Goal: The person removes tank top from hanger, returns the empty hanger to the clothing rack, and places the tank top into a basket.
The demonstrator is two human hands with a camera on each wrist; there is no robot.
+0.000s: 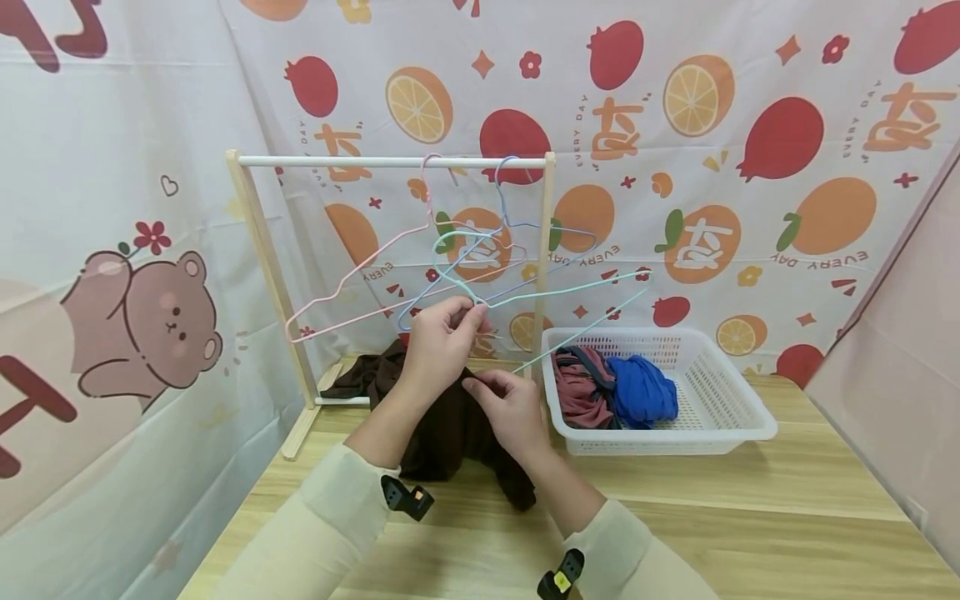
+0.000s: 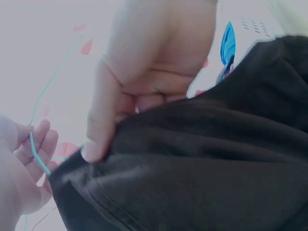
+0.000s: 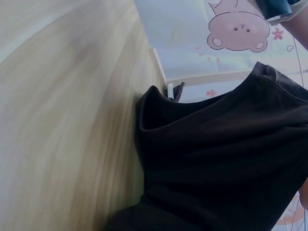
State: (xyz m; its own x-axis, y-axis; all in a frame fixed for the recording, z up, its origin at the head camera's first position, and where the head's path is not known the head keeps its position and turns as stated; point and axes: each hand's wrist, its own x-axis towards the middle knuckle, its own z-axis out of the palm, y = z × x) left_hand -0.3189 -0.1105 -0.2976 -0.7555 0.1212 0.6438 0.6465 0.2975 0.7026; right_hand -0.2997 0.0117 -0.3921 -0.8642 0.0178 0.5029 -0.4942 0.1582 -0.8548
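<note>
A mint-green wire hanger (image 1: pixel 558 293) is pinched near its neck by my left hand (image 1: pixel 441 346); its hook points up and its shoulders spread to the right. Below and to the right, my right hand (image 1: pixel 512 412) pinches the edge of a dark brown garment (image 1: pixel 450 433) between thumb and fingers. The garment (image 3: pixel 216 159) hangs down in folds onto the table in the right wrist view. In the left wrist view the hanger wire (image 2: pixel 40 161) runs into the left hand (image 2: pixel 26 178), and its lower end meets the cloth corner beside the right hand (image 2: pixel 149 62).
A wooden rack with a white rail (image 1: pixel 330 162) stands behind the hands. A pink hanger (image 1: pixel 352 265) and a blue hanger (image 1: pixel 502 196) hang from it. At the right, a white basket (image 1: pixel 720 400) holds a reddish garment (image 1: pixel 581 387) and a blue garment (image 1: pixel 643 392).
</note>
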